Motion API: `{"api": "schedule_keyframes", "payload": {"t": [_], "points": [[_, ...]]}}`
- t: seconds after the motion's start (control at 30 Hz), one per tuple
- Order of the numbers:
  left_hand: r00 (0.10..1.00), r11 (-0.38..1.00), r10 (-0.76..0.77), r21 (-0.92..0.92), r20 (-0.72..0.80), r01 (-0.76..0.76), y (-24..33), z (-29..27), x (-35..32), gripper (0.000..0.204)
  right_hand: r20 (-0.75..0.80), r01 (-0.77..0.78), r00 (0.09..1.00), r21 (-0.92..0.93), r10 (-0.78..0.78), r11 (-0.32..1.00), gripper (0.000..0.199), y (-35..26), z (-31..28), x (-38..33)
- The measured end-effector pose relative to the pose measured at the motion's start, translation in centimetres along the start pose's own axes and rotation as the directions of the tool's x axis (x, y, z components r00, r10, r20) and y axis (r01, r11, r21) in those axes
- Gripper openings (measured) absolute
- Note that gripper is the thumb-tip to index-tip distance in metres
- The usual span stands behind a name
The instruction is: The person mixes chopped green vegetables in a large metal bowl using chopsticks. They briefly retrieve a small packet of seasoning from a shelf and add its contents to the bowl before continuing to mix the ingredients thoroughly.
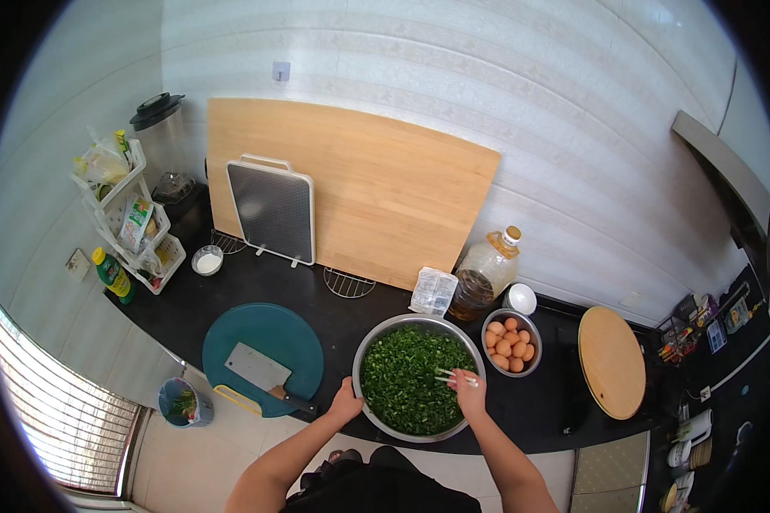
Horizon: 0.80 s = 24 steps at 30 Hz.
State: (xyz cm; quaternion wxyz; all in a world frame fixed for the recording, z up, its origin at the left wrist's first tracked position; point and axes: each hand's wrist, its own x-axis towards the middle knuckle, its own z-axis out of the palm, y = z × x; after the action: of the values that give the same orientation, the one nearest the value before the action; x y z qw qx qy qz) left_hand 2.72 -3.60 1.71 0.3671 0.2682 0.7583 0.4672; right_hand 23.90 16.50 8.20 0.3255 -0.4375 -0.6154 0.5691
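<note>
A wide steel mixing bowl (370, 334) stands at the front of the black counter, full of finely chopped dark green leaves (406, 376). My left hand (346, 402) is closed on the bowl's left rim, thumb on top. With my right hand (471, 395) I grip a pair of pale chopsticks (443, 374), whose tips reach over the greens near the bowl's right side. Left of the bowl, a cleaver (255, 366) lies on a round dark green cutting board (231, 325), its black handle sticking out toward my left hand. Brown eggs (511, 344) fill a smaller steel bowl on the right.
Behind stand a large wooden board (402, 197), a grey board with a white frame (274, 209), an oil jug (488, 274) and a white packet (433, 291). A round wooden lid (612, 363) sits at right. A tiered rack (137, 222) and a bin (185, 402) are at left.
</note>
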Motion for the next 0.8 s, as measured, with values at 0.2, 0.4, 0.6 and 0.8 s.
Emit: {"api": "schedule_keyframes", "payload": {"t": [0.2,0.4,0.6,0.8], "points": [[0.975,0.984,-0.177,-0.002,0.133,0.179,2.0,-0.6,0.5,0.06,0.228,0.505,0.863,-0.322,-0.452,0.801,0.021,0.1,4.9,-0.9],[0.864,0.867,-0.498,0.028,0.077,0.498,0.6,3.0,2.3,0.089,0.506,0.522,0.786,-0.236,-0.355,0.82,0.018,-1.7,-0.2,-3.9],[0.879,0.822,-0.47,0.324,-0.081,0.469,0.6,4.4,2.3,0.098,0.202,0.155,0.971,-0.131,-0.126,0.979,0.027,-4.5,-3.8,1.7],[0.884,0.83,-0.452,0.307,-0.115,0.465,-0.1,4.7,2.6,0.099,0.157,-0.028,0.987,0.005,0.027,1.0,0.032,-3.1,2.1,8.0]]}}
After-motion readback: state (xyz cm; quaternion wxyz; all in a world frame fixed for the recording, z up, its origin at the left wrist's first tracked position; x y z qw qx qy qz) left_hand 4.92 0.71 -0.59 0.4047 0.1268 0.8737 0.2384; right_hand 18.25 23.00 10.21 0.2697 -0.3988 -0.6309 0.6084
